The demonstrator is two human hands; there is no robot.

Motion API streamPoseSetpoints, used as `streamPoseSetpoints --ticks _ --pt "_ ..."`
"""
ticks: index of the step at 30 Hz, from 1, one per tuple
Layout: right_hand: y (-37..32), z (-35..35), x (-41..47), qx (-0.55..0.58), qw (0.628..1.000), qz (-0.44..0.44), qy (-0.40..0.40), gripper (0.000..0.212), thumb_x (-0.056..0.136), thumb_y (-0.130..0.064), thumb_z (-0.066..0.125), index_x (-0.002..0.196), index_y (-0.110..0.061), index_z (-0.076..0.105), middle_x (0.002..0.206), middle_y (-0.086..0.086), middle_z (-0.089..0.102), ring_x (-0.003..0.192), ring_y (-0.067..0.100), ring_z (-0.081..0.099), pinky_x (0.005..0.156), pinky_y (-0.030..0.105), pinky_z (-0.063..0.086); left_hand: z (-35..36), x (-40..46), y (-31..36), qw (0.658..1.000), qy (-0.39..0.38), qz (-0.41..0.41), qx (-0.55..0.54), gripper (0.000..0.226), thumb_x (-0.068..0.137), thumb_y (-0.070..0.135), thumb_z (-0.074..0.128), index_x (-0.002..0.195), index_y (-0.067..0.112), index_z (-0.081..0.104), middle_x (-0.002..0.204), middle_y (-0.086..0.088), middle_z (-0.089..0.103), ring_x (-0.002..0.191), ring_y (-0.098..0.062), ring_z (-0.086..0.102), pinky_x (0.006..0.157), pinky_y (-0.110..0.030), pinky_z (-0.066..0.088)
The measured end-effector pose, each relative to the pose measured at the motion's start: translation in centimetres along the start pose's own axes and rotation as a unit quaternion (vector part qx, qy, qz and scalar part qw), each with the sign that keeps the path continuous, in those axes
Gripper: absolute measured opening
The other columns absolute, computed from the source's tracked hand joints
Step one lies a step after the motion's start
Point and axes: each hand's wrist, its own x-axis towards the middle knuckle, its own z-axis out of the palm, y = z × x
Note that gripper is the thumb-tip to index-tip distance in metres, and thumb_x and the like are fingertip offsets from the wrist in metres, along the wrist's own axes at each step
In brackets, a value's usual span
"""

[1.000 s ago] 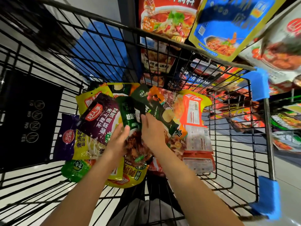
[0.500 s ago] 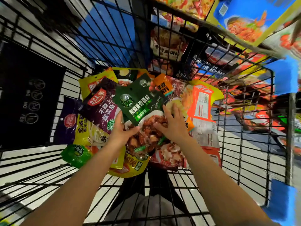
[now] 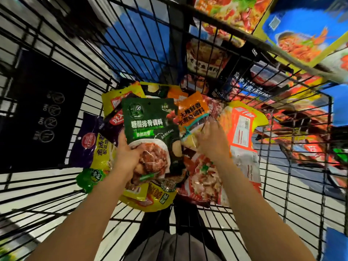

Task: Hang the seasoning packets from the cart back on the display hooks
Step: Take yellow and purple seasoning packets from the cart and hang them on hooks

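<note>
Black cart (image 3: pixel 273 185) wire frames our view: our left hand (image 3: pixel 126 157) fingers grip the green packet (image 3: pixel 150 132) by its lower edge, lifted upright off the pile, probably to present its hang hole, while our right hand (image 3: pixel 211 141) fingers spread over the orange packet (image 3: pixel 192 113) near the far wall.

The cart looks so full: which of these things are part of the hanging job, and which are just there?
Part of the job:
- dark green packet, gripped by the left hand
- orange packet, under the right hand
- yellow packet
- purple packet
- cart

Just there:
- black warning sign
- blue handle cover
</note>
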Motion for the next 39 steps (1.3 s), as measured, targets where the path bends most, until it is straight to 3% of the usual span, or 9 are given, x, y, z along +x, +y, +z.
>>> streamPoseSetpoints --ticks 8,12,17,21,23,26,29,33,39 --pt "1.0 -1.7 1.7 0.067 0.996 0.031 0.056 0.023 0.088 -0.010 0.061 0.109 -0.003 0.065 0.095 0.011 0.065 0.083 0.026 0.057 0.065 0.031 0.041 0.0 0.2 -0.7 1.000 -0.028 0.008 0.011 0.090 0.085 -0.006 0.069 0.154 0.030 0.022 0.133 0.007 0.051 0.121 -0.010 0.047 0.096 -0.032 0.042" --pt "1.0 -3.6 -2.4 0.028 0.992 -0.054 0.110 0.011 0.091 -0.005 0.057 0.093 0.001 0.066 0.094 0.017 0.060 0.088 0.033 0.055 0.071 0.038 0.041 0.0 0.2 -1.1 0.999 -0.032 -0.004 0.000 0.090 0.087 -0.008 0.065 0.154 0.034 0.021 0.136 0.005 0.051 0.126 -0.013 0.046 0.099 -0.034 0.041" --pt "0.3 -8.1 -7.9 0.071 0.974 -0.133 0.169 0.011 0.092 -0.002 0.062 0.088 -0.011 0.067 0.085 0.005 0.054 0.076 0.004 0.040 0.072 0.003 0.032 -0.4 0.3 -2.1 0.997 -0.071 -0.016 -0.021 0.094 0.087 -0.010 0.064 0.154 0.039 0.021 0.152 0.000 0.043 0.138 -0.021 0.041 0.111 -0.054 0.037" --pt "-2.9 -11.4 -10.6 0.096 0.944 -0.251 0.190 0.007 0.088 -0.008 0.064 0.088 -0.016 0.065 0.082 -0.015 0.049 0.080 -0.005 0.047 0.076 0.006 0.035 -0.5 0.5 -2.6 0.994 -0.103 0.005 -0.028 0.088 0.092 -0.006 0.060 0.153 0.044 0.021 0.149 -0.002 0.047 0.132 -0.021 0.049 0.106 -0.048 0.045" --pt "-4.7 -12.0 -11.4 0.141 0.940 -0.266 0.161 0.007 0.088 -0.017 0.062 0.082 -0.021 0.061 0.079 -0.010 0.050 0.079 0.013 0.052 0.072 0.026 0.044 -0.5 0.0 -1.7 0.995 -0.097 -0.007 -0.038 0.080 0.097 -0.006 0.053 0.155 0.039 0.022 0.146 -0.003 0.049 0.129 -0.021 0.050 0.101 -0.041 0.046" --pt "-6.5 -11.5 -11.1 0.231 0.937 -0.225 0.133 0.012 0.080 -0.033 0.059 0.072 -0.041 0.056 0.070 -0.010 0.047 0.066 0.015 0.044 0.062 0.035 0.041 -0.5 -0.3 -1.5 0.990 -0.099 -0.021 -0.096 0.071 0.099 -0.008 0.046 0.152 0.036 0.028 0.140 -0.003 0.054 0.125 -0.025 0.054 0.100 -0.045 0.048" --pt "-5.2 -7.8 -8.2 0.274 0.947 -0.129 0.102 0.026 0.079 -0.020 0.064 0.062 -0.028 0.047 0.060 -0.011 0.036 0.058 0.006 0.034 0.057 0.023 0.032 -0.6 -0.3 -1.2 0.988 -0.070 -0.060 -0.120 0.063 0.102 -0.003 0.042 0.153 0.032 0.028 0.144 -0.004 0.048 0.121 -0.020 0.051 0.102 -0.039 0.043" --pt "-0.3 -0.8 -3.4 0.256 0.960 0.063 -0.090 0.012 0.095 -0.012 0.062 0.105 -0.015 0.056 0.074 -0.013 0.060 0.070 0.001 0.055 0.074 0.025 0.045 -0.9 -0.3 -0.9 0.987 -0.062 -0.117 -0.089 0.053 0.106 0.025 0.043 0.151 0.046 0.025 0.156 0.000 0.034 0.141 -0.027 0.035 0.113 -0.047 0.029" --pt "5.1 5.7 -1.6 0.253 0.950 0.081 -0.162 0.098 0.070 -0.051 0.084 0.149 -0.027 0.030 0.137 0.004 0.055 0.122 0.027 0.057 0.100 0.050 0.049 1.6 -1.6 0.4 0.993 -0.108 -0.020 -0.034 0.061 0.099 0.013 0.055 0.153 0.027 0.030 0.122 0.020 0.047 0.130 -0.013 0.041 0.105 -0.031 0.038"
